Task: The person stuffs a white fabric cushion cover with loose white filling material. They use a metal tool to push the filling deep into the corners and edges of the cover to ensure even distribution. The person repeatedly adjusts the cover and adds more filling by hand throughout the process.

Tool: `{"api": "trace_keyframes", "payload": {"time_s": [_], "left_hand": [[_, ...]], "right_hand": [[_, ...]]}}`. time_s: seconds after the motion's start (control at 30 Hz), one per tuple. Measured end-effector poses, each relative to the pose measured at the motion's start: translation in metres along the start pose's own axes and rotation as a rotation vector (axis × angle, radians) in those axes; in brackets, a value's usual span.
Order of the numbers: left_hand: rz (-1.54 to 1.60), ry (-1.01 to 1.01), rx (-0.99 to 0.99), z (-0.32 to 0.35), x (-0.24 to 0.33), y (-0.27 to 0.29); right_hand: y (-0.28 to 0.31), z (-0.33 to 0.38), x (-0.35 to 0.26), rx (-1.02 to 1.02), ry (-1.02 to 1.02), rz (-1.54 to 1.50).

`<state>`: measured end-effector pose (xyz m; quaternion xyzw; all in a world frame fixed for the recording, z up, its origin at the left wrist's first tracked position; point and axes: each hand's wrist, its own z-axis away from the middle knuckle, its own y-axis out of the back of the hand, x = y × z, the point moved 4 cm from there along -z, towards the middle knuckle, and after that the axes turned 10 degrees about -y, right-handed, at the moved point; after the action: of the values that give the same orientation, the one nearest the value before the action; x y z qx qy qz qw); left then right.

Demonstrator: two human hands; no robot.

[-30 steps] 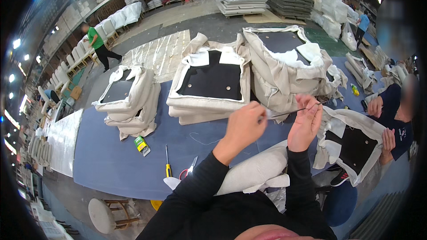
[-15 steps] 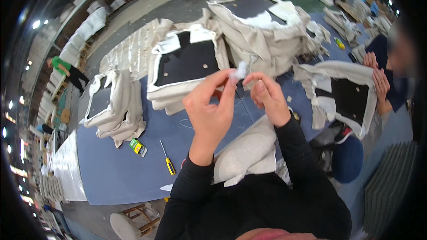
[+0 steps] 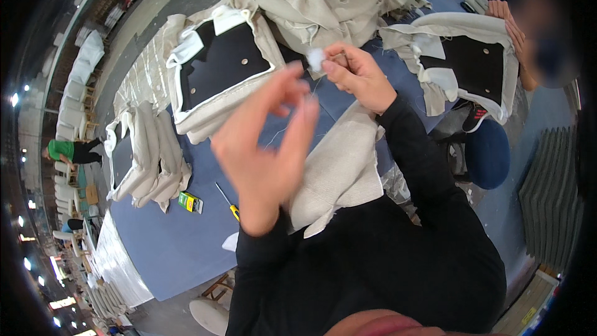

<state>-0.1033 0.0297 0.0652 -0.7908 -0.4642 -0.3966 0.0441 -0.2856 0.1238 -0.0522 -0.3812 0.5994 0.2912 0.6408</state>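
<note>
White fluff [image 3: 316, 60] is up over the bench [image 3: 158, 258], at the tips of the right hand [image 3: 362, 79]. Half a second ago it sat in the left fingertips; now the right thumb and forefinger pinch it, remaining fingers curled. Left hand [image 3: 261, 152]: blurred, drawn away from the fluff, thumb and fingers spread wide, nothing seen between them. Beige cloth piece [image 3: 339, 171] lies below the hands, against the person's front. Screwdriver [image 3: 234, 210] rests beside the left wrist.
</note>
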Motion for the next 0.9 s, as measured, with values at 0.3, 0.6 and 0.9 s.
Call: {"api": "trace_keyframes", "payload": {"time_s": [0.3, 0.6, 0.9], "left_hand": [[-0.331, -0.399, -0.291, 0.057, 0.019, -0.013], [-0.273, -0.086, -0.117, 0.003, -0.063, 0.011], [0.046, 0.237, -0.017, 0.012, -0.066, 0.004]], "right_hand": [[0.027, -0.038, 0.013, 0.328, 0.155, 0.277], [0.005, 0.034, 0.013, 0.614, 0.414, 0.117], [-0.043, 0.074, -0.005, 0.220, 0.284, 0.180]]}}
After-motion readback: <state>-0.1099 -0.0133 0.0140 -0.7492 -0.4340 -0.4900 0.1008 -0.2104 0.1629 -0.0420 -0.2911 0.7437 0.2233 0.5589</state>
